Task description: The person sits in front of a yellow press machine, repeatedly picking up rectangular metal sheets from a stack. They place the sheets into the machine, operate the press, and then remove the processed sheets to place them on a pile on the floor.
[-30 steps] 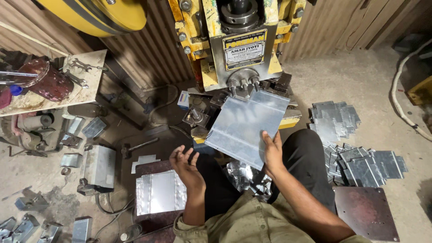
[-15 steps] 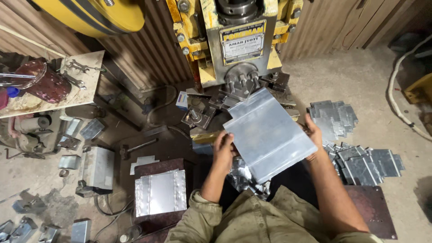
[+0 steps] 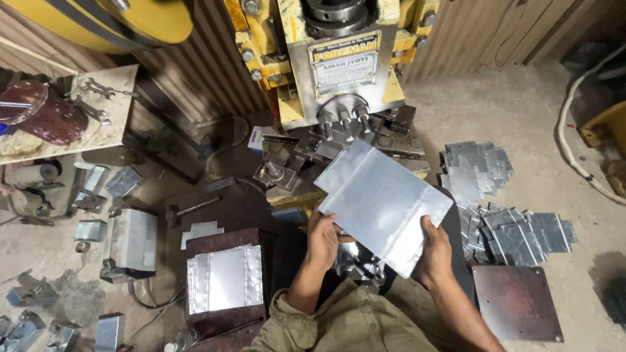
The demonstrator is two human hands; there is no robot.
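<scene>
A flat shiny metal sheet [image 3: 381, 202] is held tilted in front of a yellow and grey press machine [image 3: 339, 65]. My left hand [image 3: 323, 238] grips the sheet's near left edge. My right hand [image 3: 433, 251] grips its near right corner. The sheet's far edge lies close to the press tooling [image 3: 342, 120], and I cannot tell whether it touches. A stack of similar sheets [image 3: 225, 277] rests on a dark block to my left.
Piles of cut metal pieces [image 3: 505, 218] lie on the floor at right, beside a rusty square plate [image 3: 518, 303]. A hammer [image 3: 189, 210], metal boxes [image 3: 130, 238] and a board with wrenches [image 3: 98, 104] stand at left. A white hose [image 3: 577, 156] runs far right.
My left hand came off the stack side and took the sheet's left edge. The sheet swung down from upright toward flat and shifted right, with my right hand moving to its near corner.
</scene>
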